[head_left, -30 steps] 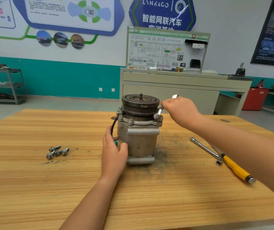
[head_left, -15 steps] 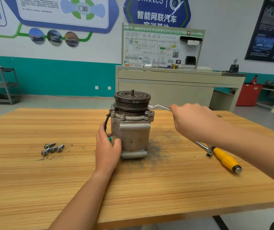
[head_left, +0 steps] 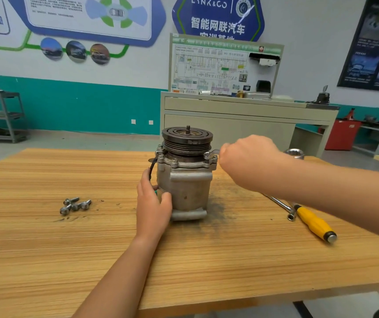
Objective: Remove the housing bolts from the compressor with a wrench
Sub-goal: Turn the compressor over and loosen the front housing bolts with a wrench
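Now the compressor stands upright near the middle of the wooden bench, its grooved pulley on top with a short threaded shaft poking up. The left hand grips the compressor's lower left side, thumb across the front of the grey body and fingers curled round out of sight behind it. A black cable loops down the compressor's left flank, just above that hand. The right hand is closed in a fist round the shank of a wrench, just right of the compressor at the height of its flange. The wrench's ring end sits on the bolt at the flange's right corner, under the pulley rim; its other end shows as a shiny ring beyond the right forearm, farther right of the compressor. Two more housing bolts sit in the flange, one at the front and one at the left corner. Well to the left of the compressor a small cluster of loose bolts lies on the bench. To the compressor's right a slim steel socket bar passes under the right forearm, and a yellow-handled screwdriver lies just beside its near end. A dark smear of grime stains the bench at the compressor's right foot. Behind the compressor, off the bench, stands a beige cabinet carrying a wiring board
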